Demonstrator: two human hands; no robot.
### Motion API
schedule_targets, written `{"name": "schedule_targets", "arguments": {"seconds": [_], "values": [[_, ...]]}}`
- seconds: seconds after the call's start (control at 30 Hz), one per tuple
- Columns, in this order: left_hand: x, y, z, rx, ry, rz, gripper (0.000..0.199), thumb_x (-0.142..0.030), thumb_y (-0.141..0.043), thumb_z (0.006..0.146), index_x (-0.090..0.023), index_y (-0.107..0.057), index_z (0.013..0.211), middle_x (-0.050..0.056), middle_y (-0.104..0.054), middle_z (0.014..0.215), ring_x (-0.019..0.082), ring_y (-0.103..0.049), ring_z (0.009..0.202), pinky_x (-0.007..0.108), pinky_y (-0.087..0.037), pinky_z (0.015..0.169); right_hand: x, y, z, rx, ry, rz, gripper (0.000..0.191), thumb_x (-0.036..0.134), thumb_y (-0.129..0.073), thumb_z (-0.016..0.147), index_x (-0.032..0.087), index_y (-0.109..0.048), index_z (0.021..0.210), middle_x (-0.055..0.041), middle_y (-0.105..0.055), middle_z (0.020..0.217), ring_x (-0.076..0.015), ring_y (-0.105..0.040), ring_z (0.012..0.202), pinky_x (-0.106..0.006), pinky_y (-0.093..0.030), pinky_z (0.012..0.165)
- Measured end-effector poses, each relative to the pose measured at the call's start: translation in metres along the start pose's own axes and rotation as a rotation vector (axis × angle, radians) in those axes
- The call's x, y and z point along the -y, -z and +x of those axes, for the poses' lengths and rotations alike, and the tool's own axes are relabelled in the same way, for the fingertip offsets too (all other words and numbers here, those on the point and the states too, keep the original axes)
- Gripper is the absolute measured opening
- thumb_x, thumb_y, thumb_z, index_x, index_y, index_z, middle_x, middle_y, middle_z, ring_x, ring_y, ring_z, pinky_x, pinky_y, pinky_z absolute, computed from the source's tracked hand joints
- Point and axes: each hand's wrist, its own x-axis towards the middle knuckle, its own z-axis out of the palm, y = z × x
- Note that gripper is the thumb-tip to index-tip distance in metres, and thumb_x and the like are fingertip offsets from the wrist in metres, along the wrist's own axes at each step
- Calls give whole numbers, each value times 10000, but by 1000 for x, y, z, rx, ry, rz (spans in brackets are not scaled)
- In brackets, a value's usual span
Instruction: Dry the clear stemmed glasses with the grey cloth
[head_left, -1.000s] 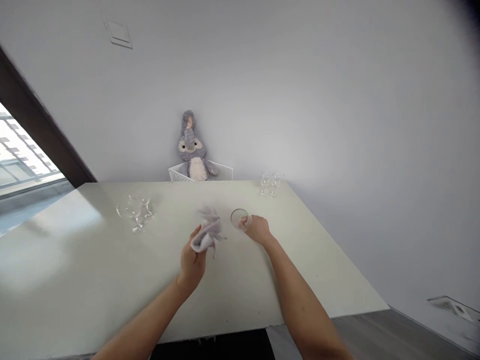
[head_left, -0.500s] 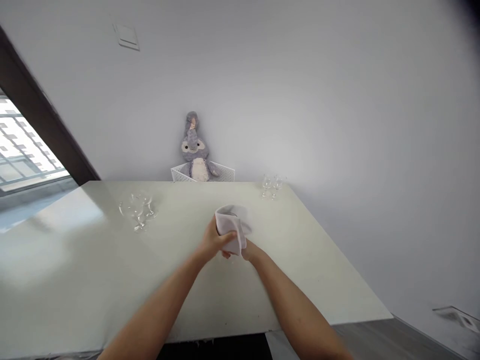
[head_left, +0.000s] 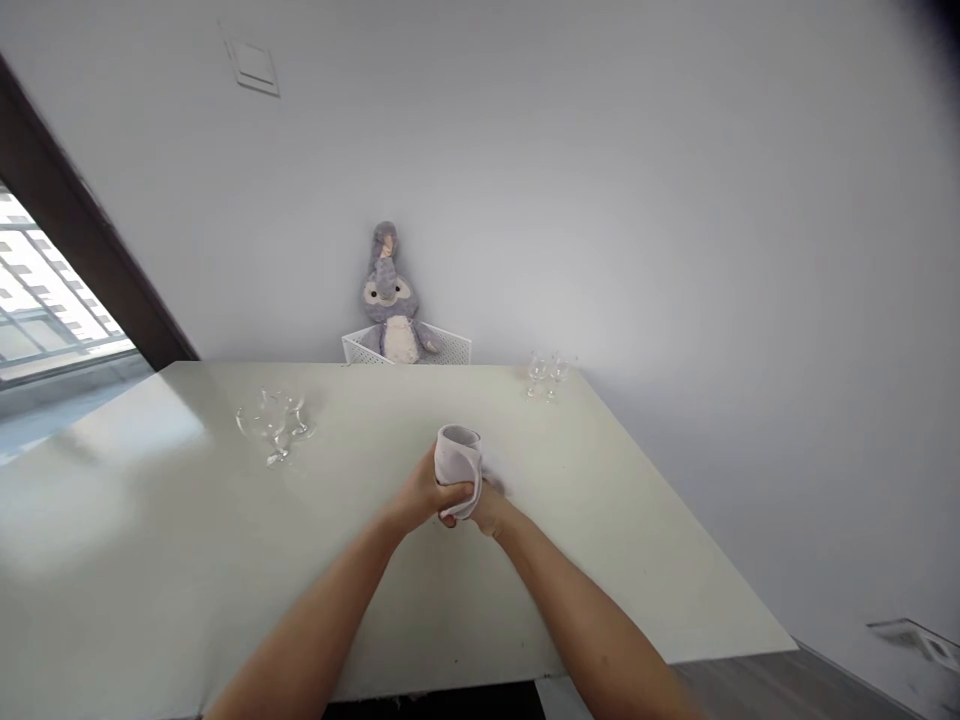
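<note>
A white cloth, curled into a tube shape with an open top, is held above the middle of the table. My left hand is closed on its left side, the thumb lying across the front. Behind and below the cloth, my right hand is closed and partly hidden; what its fingers grip cannot be made out. Any object inside the cloth is out of sight. Several clear stemmed glasses stand close together on the left, and small clear glasses stand at the back right.
The pale, glossy table reaches back to the wall. Beyond its far edge, a grey plush toy sits in a white perforated basket. A window is at the left.
The cloth has gone from a loose, wide fold to a narrower tube. Both hands have moved slightly lower, staying close together around it.
</note>
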Motion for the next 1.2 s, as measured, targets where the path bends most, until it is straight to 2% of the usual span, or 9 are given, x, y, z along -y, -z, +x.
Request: {"name": "schedule_targets", "arguments": {"seconds": [0.1, 0.23, 0.33, 0.47, 0.67, 0.77, 0.87, 1.03, 1.2], "values": [[6, -2, 3, -47, -22, 17, 551, -335, -675, 611, -150, -471, 1088, 62, -599, 844, 147, -557, 619, 226, -434, 458, 0, 0, 5, -124, 24, -103, 148, 311, -559, 660, 164, -567, 646, 44, -444, 415, -81, -385, 376, -209, -345, 377], [8, 1, 9, -191, -99, -46, 433, -297, -670, 625, -124, -535, 998, 83, -617, 915, 199, -569, 834, 307, -458, 726, 1, 3, 6, -247, 180, -396, 53, 218, -577, 606, 177, -543, 608, 25, -482, 485, -110, -440, 470, -235, -370, 445], [10, 6, 11, -228, -125, -94, 345, -313, -648, 652, -101, -562, 911, 85, -629, 854, 191, -570, 797, 308, -444, 736, 0, 3, 5, -302, 218, -527, 113, 202, -551, 607, 180, -482, 520, 21, -470, 487, -107, -413, 467, -235, -332, 438], [18, 17, 16, -328, -157, -52, 288, -344, -623, 668, -102, -581, 818, 57, -623, 757, 157, -556, 689, 276, -429, 670, 2, 2, 3, -351, 240, -439, 126, 202, -487, 640, 179, -478, 516, 25, -462, 480, -101, -419, 446, -227, -325, 427], [32, 36, 24, -587, -66, 225, 271, -395, -570, 671, -129, -607, 711, 25, -595, 647, 143, -512, 598, 247, -370, 552, 17, 10, -6, -662, 343, -177, 189, 294, -455, 746, 175, -567, 840, 13, -529, 607, -100, -459, 518, -227, -397, 506], [39, 33, 25, -528, -68, 337, 243, -371, -544, 680, -137, -601, 654, 14, -571, 596, 132, -482, 555, 238, -344, 515, 21, 17, -8, -672, 402, -164, 345, 373, -525, 733, 175, -523, 1015, -62, -586, 919, -120, -504, 683, -253, -432, 616], [47, 22, 22, -410, -66, 400, 214, -334, -571, 645, -144, -568, 545, -4, -522, 512, 113, -436, 495, 226, -298, 468, 19, 23, -4, -561, 396, -158, 572, 403, -605, 674, 183, -429, 1171, -104, -545, 1090, -162, -514, 843, -294, -439, 705], [49, 7, 16, -259, -54, 461, 162, -300, -573, 651, -150, -588, 590, 0, -553, 552, 107, -436, 504, 220, -291, 465, 13, 27, 2, -471, 329, -25, 583, 374, -666, 611, 181, -434, 1109, -93, -573, 1034, -168, -536, 846, -310, -448, 719], [35, 6, 9, 29, 103, 138, 269, -388, -591, 666, -119, -596, 656, 16, -560, 591, 126, -482, 540, 233, -351, 505, 20, 27, -2, -365, 326, 109, 445, 416, -641, 623, 191, -493, 977, -50, -604, 880, -172, -565, 791, -297, -449, 700]]}}
